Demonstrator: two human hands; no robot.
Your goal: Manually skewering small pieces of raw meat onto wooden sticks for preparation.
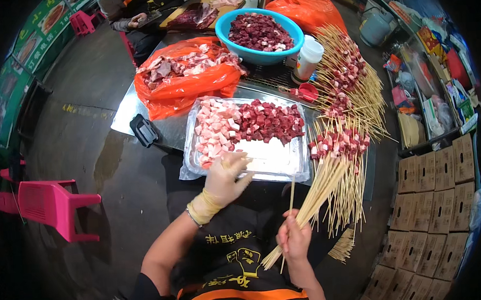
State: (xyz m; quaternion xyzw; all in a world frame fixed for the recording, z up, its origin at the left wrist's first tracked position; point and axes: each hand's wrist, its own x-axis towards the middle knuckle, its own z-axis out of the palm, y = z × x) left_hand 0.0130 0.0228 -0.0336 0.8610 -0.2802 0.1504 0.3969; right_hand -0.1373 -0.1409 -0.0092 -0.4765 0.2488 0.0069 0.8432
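Note:
My left hand (pixel 225 180), in a thin pale glove, is over the front left of a metal tray (pixel 251 175) lined with clear plastic. Its fingers are spread beside the pale fat cubes (pixel 215 127), and I see nothing held in them. Dark red meat cubes (pixel 269 120) fill the tray's back right. Bare, my right hand (pixel 294 236) grips a bundle of bamboo skewers (pixel 320 190), with a single skewer (pixel 292 192) standing apart near the thumb. Beyond that bundle, finished meat skewers (pixel 339 143) lie across the table's right side.
Behind the tray stand an orange plastic bag (pixel 185 94) of meat trimmings, a blue basin (pixel 260 58) of diced meat and a white-capped shaker (pixel 307 60). More meat skewers (pixel 352 72) are piled at right. Another person's hand (pixel 138 19) holds a knife at far left. Cardboard boxes (pixel 424 206) line the right.

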